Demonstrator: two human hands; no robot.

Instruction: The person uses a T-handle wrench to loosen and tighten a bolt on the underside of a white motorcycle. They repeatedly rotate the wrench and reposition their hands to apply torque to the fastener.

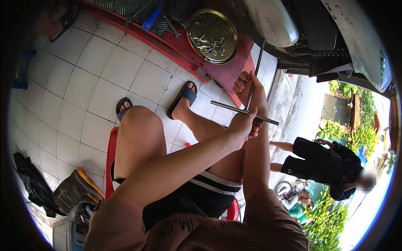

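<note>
A metal T-handle wrench (229,106) is between my hands, its crossbar toward me and its long shaft running up to the underside of the motorbike (274,25). My left hand (243,125) is closed around the crossbar near where it meets the shaft. Farther up, my right hand (258,95) has its fingers loosely curled about the shaft, palm partly turned to view. The shaft's far tip lies by the bike's lower side; what it meets there cannot be made out.
A round gold tray (192,31) with small metal parts sits on the red bench (188,62). Beside it lie an open-end spanner (172,27) and a blue-handled screwdriver (151,19). A person in black (312,161) stands outside at right. Bags (75,192) lie on the tiles at left.
</note>
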